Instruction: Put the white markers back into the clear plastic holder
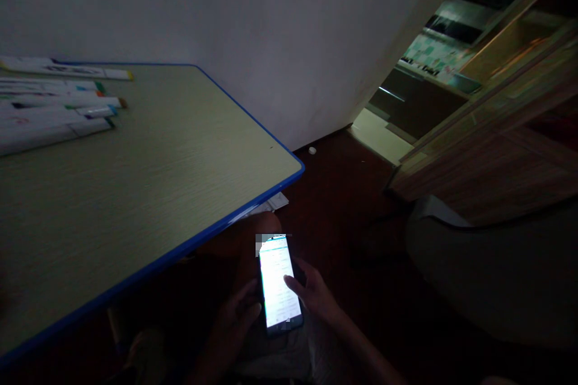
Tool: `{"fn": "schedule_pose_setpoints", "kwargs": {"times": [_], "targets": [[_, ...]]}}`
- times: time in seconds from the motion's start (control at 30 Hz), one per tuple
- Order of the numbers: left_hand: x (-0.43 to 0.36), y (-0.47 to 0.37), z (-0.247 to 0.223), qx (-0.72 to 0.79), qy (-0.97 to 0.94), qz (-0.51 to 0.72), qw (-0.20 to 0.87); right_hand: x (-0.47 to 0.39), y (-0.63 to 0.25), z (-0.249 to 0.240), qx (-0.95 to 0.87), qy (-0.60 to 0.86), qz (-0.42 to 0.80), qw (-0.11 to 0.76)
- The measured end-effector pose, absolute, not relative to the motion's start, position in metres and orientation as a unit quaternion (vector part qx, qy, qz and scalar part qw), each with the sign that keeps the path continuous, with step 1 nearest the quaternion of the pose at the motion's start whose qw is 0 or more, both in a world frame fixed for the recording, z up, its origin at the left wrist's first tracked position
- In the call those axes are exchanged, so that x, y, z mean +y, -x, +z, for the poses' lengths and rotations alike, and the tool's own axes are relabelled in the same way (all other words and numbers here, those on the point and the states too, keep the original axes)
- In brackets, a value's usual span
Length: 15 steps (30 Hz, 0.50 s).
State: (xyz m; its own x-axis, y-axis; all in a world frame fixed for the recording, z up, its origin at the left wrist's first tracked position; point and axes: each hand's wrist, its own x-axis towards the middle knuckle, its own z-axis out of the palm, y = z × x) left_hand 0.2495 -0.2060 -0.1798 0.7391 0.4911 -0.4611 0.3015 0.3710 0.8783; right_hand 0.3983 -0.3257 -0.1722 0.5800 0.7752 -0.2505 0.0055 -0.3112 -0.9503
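A smartphone point(279, 286) with a bright white screen is held upright above my lap, its text too washed out to read. My right hand point(312, 292) wraps its right edge, the thumb lying over the screen. At the left edge is my left hand point(244, 310), fingers curled against the phone's side and thumb near its lower left corner. Both hands are dim, and the fingers behind the phone are hidden. Beneath the phone, my knee point(266, 222) shows in part near the table's edge.
To the left stands a pale table point(180, 150) with a blue rim, several white markers point(90, 102) lying on it. A small white round object point(312, 150) is on the dark floor by the wall. Papers point(277, 200) show below the table edge. A dark chair-like shape point(487, 277) stands right.
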Motion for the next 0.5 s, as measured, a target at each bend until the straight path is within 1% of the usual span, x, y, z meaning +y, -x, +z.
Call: {"fn": "schedule_pose_setpoints", "kwargs": {"times": [0.17,0.37,0.5], "targets": [[-0.2059,-0.2488,-0.1773,0.357,-0.566,0.064,0.74,-0.3243,-0.3976,-0.1754,-0.278,0.746,0.337,0.502],[-0.206,-0.2496,-0.1763,0.35,-0.563,0.07,0.745,-0.3261,-0.3989,-0.1759,-0.276,0.766,0.33,0.478],[-0.2064,-0.2506,-0.176,0.349,-0.557,0.071,0.75,-0.3265,-0.3988,-0.174,-0.279,0.751,0.342,0.491]]}}
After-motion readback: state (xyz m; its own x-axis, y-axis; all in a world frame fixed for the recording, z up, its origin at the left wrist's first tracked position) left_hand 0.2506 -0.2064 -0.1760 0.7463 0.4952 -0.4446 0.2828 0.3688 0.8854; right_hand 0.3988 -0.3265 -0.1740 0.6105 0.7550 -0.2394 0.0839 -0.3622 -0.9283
